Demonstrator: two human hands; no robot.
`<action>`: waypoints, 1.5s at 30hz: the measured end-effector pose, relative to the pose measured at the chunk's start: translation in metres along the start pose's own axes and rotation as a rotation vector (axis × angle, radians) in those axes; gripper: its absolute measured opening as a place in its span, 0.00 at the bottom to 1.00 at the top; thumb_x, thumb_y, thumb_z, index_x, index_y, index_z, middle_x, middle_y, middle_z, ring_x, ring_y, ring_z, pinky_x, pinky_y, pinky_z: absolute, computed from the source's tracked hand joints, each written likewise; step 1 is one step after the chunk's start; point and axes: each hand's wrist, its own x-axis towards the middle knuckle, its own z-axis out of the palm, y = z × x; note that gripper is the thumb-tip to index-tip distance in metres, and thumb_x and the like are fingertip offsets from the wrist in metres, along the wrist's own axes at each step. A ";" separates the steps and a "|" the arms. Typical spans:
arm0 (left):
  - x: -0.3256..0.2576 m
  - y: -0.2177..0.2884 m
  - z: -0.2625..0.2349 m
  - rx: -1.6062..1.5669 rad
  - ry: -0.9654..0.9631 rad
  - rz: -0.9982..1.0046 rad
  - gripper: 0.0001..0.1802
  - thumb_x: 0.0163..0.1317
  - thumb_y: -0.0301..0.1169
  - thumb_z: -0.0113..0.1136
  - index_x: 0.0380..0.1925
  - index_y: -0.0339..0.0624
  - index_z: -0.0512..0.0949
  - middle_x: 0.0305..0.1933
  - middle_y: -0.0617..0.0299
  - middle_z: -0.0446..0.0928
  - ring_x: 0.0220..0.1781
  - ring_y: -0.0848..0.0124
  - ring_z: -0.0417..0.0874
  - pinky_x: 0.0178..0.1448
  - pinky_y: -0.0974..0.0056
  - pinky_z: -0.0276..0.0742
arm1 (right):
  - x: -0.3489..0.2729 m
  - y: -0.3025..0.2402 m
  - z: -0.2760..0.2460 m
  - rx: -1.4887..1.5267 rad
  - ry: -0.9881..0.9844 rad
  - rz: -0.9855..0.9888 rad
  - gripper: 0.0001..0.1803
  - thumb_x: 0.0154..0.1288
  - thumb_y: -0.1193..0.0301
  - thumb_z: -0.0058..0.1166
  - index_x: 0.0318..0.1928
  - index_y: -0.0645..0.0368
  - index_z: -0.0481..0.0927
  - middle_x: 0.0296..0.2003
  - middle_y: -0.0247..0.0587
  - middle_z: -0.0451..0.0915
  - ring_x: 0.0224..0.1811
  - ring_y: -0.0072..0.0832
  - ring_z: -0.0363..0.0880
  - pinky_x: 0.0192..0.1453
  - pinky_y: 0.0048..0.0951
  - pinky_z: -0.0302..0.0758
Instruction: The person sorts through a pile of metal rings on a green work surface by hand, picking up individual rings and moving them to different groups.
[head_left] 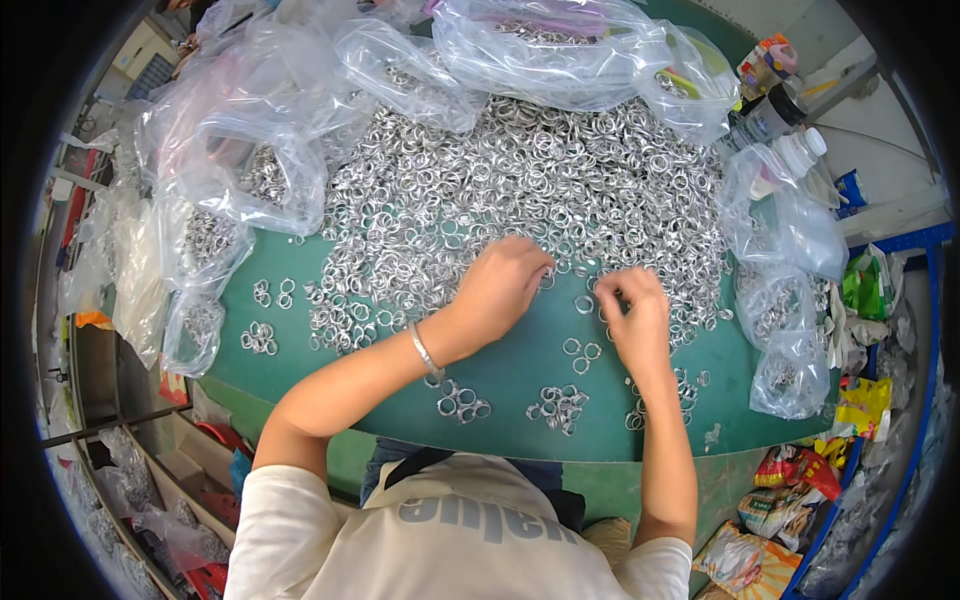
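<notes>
A broad heap of silver metal rings covers the far and middle part of the green table. My left hand, with a silver bangle on its wrist, is at the heap's near edge, its fingertips pinched at a ring. To its right my right hand has its thumb and fingers curled together; whatever lies between them is too small to make out. Between and below the hands lie three loose rings. Nearer me are small clusters of rings, another ring cluster, and one partly behind my right forearm.
Clear plastic bags holding rings line the far and left edges. More ring bags and a white-capped bottle stand at the right. Small ring groups lie at the left. Coloured packets sit by a blue rack.
</notes>
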 end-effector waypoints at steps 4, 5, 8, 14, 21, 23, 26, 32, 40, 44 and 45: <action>0.014 -0.006 0.014 0.252 0.063 0.002 0.07 0.58 0.23 0.58 0.37 0.40 0.79 0.41 0.60 0.75 0.46 0.62 0.73 0.50 0.58 0.62 | 0.034 -0.008 0.009 -0.197 0.240 -0.176 0.07 0.55 0.79 0.59 0.37 0.61 0.80 0.32 0.42 0.77 0.37 0.39 0.73 0.46 0.37 0.69; 0.017 -0.007 0.015 0.257 0.074 -0.008 0.07 0.57 0.23 0.59 0.37 0.41 0.79 0.42 0.60 0.75 0.47 0.62 0.73 0.50 0.58 0.61 | 0.035 -0.004 0.009 -0.248 0.233 -0.184 0.06 0.56 0.79 0.59 0.36 0.61 0.80 0.32 0.42 0.77 0.37 0.39 0.74 0.45 0.37 0.69; 0.023 -0.012 0.016 0.265 0.088 0.010 0.08 0.56 0.25 0.61 0.37 0.42 0.79 0.43 0.61 0.73 0.47 0.63 0.72 0.50 0.57 0.60 | 0.035 0.004 0.008 -0.298 0.223 -0.177 0.05 0.57 0.77 0.59 0.35 0.60 0.81 0.32 0.42 0.77 0.37 0.39 0.74 0.44 0.36 0.68; 0.034 -0.002 0.027 0.415 -0.113 0.106 0.08 0.55 0.30 0.64 0.35 0.43 0.80 0.40 0.61 0.73 0.45 0.63 0.71 0.49 0.56 0.60 | 0.001 0.001 -0.010 -0.100 0.061 0.107 0.04 0.56 0.79 0.58 0.33 0.63 0.79 0.31 0.42 0.78 0.37 0.41 0.76 0.43 0.38 0.71; 0.032 0.005 0.025 0.192 -0.050 0.117 0.06 0.57 0.29 0.63 0.33 0.42 0.79 0.38 0.62 0.74 0.44 0.63 0.73 0.49 0.59 0.62 | -0.024 -0.006 -0.037 -0.025 -0.034 0.358 0.03 0.56 0.79 0.59 0.32 0.65 0.80 0.25 0.44 0.79 0.20 0.32 0.74 0.28 0.33 0.72; 0.026 0.012 0.024 0.138 -0.046 0.142 0.05 0.58 0.29 0.62 0.33 0.41 0.78 0.39 0.62 0.75 0.44 0.63 0.74 0.48 0.60 0.63 | -0.031 -0.001 -0.040 -0.004 -0.064 0.312 0.03 0.57 0.79 0.59 0.33 0.66 0.81 0.25 0.44 0.81 0.20 0.29 0.75 0.27 0.31 0.71; 0.012 0.017 0.026 0.108 -0.077 0.176 0.05 0.59 0.28 0.61 0.34 0.40 0.77 0.41 0.61 0.77 0.44 0.62 0.76 0.47 0.60 0.66 | -0.041 -0.001 -0.061 0.066 -0.017 0.372 0.04 0.57 0.80 0.58 0.34 0.66 0.82 0.26 0.44 0.82 0.22 0.26 0.76 0.29 0.29 0.72; 0.001 0.018 0.017 0.082 -0.122 0.176 0.07 0.59 0.27 0.61 0.37 0.40 0.78 0.43 0.59 0.78 0.46 0.60 0.78 0.48 0.59 0.68 | -0.081 0.061 -0.116 -0.578 0.219 0.639 0.06 0.59 0.73 0.58 0.36 0.62 0.82 0.30 0.46 0.84 0.33 0.44 0.83 0.37 0.42 0.76; -0.004 0.029 0.015 0.064 -0.178 0.133 0.15 0.59 0.25 0.60 0.47 0.40 0.76 0.45 0.56 0.75 0.44 0.56 0.76 0.49 0.57 0.69 | -0.098 0.083 -0.130 -0.633 0.223 0.758 0.04 0.57 0.72 0.58 0.33 0.58 0.81 0.28 0.44 0.83 0.33 0.45 0.82 0.38 0.43 0.76; -0.007 0.030 0.016 0.063 -0.219 0.144 0.17 0.58 0.25 0.60 0.49 0.39 0.76 0.45 0.55 0.74 0.43 0.55 0.76 0.49 0.57 0.70 | -0.112 0.083 -0.129 -0.624 0.143 0.747 0.04 0.56 0.74 0.58 0.33 0.58 0.81 0.27 0.45 0.82 0.33 0.45 0.81 0.38 0.43 0.76; -0.008 0.031 0.016 0.068 -0.222 0.146 0.17 0.58 0.25 0.60 0.49 0.39 0.76 0.45 0.55 0.74 0.43 0.55 0.75 0.49 0.56 0.71 | -0.111 0.074 -0.133 -0.593 0.119 0.751 0.05 0.56 0.74 0.58 0.35 0.59 0.81 0.28 0.46 0.82 0.33 0.45 0.81 0.39 0.42 0.75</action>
